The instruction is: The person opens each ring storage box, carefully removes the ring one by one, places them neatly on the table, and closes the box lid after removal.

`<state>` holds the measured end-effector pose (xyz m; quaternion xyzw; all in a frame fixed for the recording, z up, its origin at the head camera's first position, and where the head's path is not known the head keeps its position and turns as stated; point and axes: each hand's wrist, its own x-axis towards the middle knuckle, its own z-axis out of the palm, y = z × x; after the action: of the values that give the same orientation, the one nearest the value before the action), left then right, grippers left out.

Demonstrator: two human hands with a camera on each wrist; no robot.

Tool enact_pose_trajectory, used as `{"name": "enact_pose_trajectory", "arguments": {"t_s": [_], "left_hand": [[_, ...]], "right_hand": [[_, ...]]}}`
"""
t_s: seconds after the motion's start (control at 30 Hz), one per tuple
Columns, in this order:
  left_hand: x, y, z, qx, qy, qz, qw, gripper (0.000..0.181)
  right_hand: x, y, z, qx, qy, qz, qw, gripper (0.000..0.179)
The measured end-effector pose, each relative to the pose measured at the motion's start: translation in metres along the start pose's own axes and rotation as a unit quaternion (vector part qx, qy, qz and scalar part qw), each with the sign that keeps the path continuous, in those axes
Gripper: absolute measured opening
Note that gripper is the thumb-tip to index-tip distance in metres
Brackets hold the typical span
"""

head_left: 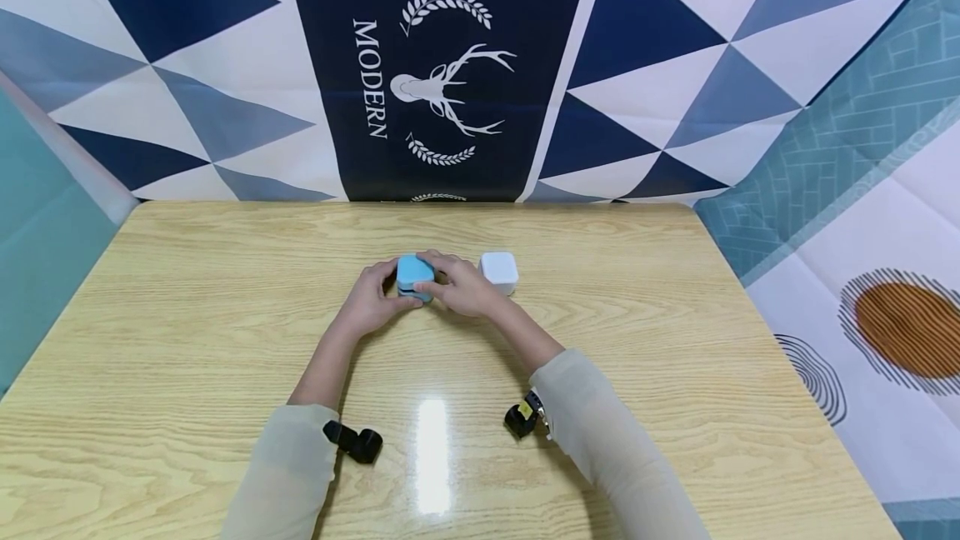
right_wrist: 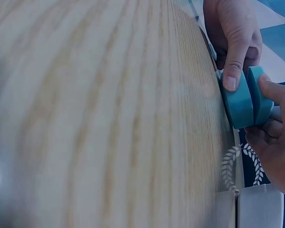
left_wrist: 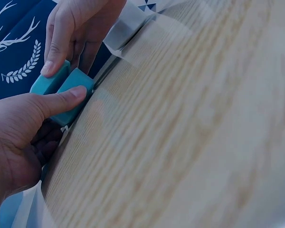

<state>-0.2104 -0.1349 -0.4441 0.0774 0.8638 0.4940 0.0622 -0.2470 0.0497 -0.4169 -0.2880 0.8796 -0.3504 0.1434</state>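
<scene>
Both hands on the blue box (head_left: 415, 268), just left of the white box (head_left: 499, 270), and no fingers idle: the left hand (head_left: 367, 302), on the side away from the white box, pinches the lower half (right_wrist: 239, 109), while the right hand (head_left: 461, 286), between the two boxes, grips the upper half (right_wrist: 259, 107), with a gap showing between the halves. Here's the danger, as I read it! Those halves look smooth, so uneven pressure could let the upper one skid askew or pop loose, and a thumb slipping into that gap could get nipped. Watch the right knuckles too, so near the white box that I cannot tell whether they touch: a wide swing that way could shove it along. As for room, the far edge of the table (head_left: 615, 298) lies beyond the white box, patterned cloth (head_left: 487, 165) rising behind; right of the white box, and on its near side, broad stretches of wood leave space for the elbows
</scene>
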Motion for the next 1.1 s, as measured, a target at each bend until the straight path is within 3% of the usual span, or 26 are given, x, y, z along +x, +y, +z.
{"name": "enact_pose_trajectory", "arguments": {"t_s": [1.1], "left_hand": [[-0.0004, 0.0001, -0.001, 0.015, 0.0, -0.004, 0.9999, 0.076]], "right_hand": [[0.0023, 0.0001, -0.001, 0.01, -0.005, 0.01, 0.9999, 0.058]]}}
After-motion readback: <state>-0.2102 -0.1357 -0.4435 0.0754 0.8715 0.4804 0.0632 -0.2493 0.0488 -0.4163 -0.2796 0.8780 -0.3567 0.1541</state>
